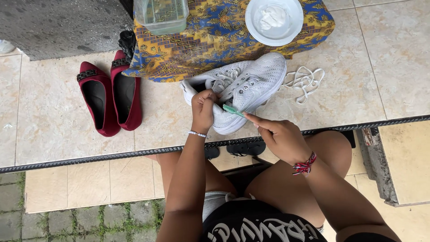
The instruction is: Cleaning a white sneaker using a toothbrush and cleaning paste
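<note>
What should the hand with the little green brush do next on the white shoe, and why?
Probably a short stroke of the green brush along the side of the white shoe. The right hand has its bristles against that side, just above the sole, while the left hand grips the shoe's upper edge and steadies it. The laces lie on the tiles beside it, out of the way.

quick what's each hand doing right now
Left hand: closed, gripping the white mesh lace-less sneaker at its side.
Right hand: closed, holding a green toothbrush against the sneaker.
</note>
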